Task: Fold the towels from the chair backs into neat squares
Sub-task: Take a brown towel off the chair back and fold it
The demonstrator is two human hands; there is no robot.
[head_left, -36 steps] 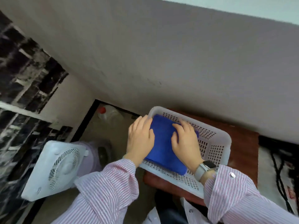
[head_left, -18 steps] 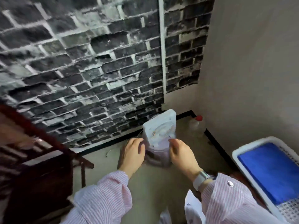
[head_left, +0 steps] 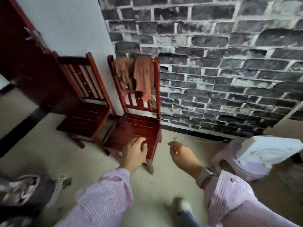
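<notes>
Head view: two brown towels (head_left: 139, 74) hang over back of right red chair (head_left: 136, 126), near brick wall (head_left: 221, 71); 2nd chair (head_left: 85, 112) just beside it on the left, back bare. Left hand (head_left: 134, 153) in front of seat edge, fingers loosely curled, holding nothing. Right hand (head_left: 182, 153) over floor, relaxed, empty. White fan (head_left: 268, 149) at right on a stool

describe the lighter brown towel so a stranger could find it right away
Find the dark brick wall; two red wooden chairs stand at its left end. On the back of the right chair hang two towels. It is the right-hand one, orange-brown and paler than the duller brown towel beside it.
</notes>
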